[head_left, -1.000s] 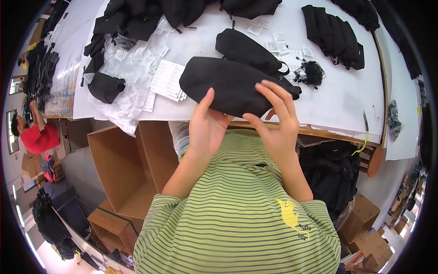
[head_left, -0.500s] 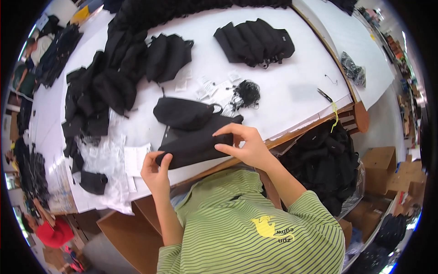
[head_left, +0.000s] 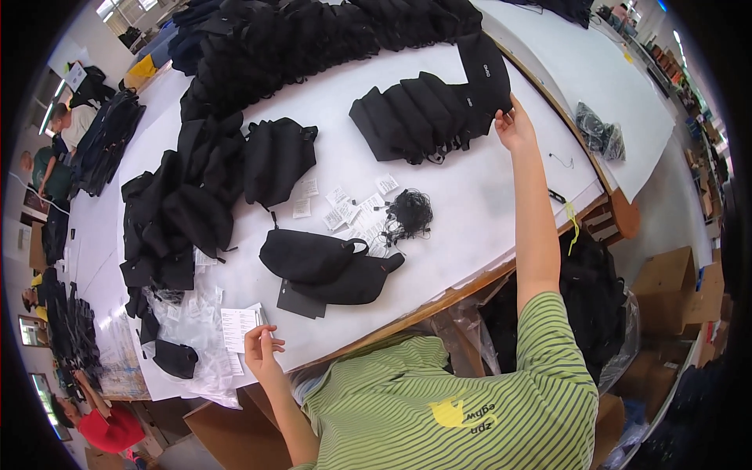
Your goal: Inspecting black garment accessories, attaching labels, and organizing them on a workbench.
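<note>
My right hand [head_left: 515,128] is stretched out to the far right of the table. Its thumb and fingers pinch the lower edge of a black fabric pouch [head_left: 483,74] with a small white mark. That pouch stands at the right end of a row of overlapping black pouches [head_left: 415,116]. Near the front edge, my left hand [head_left: 264,346] hovers with loosely bent fingers and nothing in it, beside a stack of white printed slips [head_left: 237,327]. Two more black pouches [head_left: 329,266] lie in front of me, with a black card [head_left: 300,300] partly under them.
White labels [head_left: 354,213] and a tangle of black cords [head_left: 409,213] lie mid-table. Black pouches heap up at left [head_left: 188,200] and along the back [head_left: 313,39]. Clear plastic bags [head_left: 196,321] spread at front left. Snips [head_left: 557,197] lie by the right edge; cardboard boxes [head_left: 658,286] stand beyond.
My right hand has carried the black pouch from in front of me to the far right row. My left hand has let go of it and stays near the front edge.
</note>
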A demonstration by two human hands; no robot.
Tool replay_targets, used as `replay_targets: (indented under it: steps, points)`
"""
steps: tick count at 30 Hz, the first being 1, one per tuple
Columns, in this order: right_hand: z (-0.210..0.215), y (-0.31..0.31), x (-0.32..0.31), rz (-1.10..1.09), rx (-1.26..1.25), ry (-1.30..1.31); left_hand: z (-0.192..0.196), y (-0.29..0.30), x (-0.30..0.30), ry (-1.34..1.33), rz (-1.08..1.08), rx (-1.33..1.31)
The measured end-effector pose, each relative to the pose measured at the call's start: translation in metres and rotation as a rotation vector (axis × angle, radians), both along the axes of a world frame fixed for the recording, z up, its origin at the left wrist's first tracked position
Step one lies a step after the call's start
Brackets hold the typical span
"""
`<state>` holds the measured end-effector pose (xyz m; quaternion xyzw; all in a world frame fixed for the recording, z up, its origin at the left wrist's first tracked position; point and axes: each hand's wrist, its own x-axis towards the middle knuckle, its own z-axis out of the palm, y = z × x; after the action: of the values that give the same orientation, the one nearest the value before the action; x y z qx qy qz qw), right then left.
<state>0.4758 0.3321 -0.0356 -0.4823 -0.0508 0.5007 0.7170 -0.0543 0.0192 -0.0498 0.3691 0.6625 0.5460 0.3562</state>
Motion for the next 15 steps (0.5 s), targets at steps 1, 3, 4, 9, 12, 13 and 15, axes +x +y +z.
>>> replay_targets:
  steps: [1,3,4,9,12,13,15]
  points:
    - [-0.005,0.016,0.008,-0.025,-0.055,0.021,0.000,0.002,-0.001,-0.003,0.008,-0.001]
    - [-0.022,0.041,0.015,-0.003,-0.145,-0.118,0.004,0.001,0.002,0.032,0.020,0.006]
    - [-0.032,0.047,0.020,0.013,-0.230,-0.254,0.007,0.002,0.005,0.014,0.014,0.005]
    - [-0.056,0.055,0.017,0.180,-0.462,-0.550,0.005,0.010,0.005,0.032,-0.100,-0.016]
    - [-0.028,0.040,-0.008,0.167,-0.686,-1.213,0.005,0.018,0.007,0.144,-0.118,-0.082]
    - [-0.026,0.025,-0.025,-0.095,-0.507,-1.455,0.003,0.020,0.001,0.350,-0.089,-0.038]
    - [-0.007,-0.007,-0.064,-0.250,-0.176,-1.681,0.002,0.025,-0.015,0.552,-0.056,0.004]
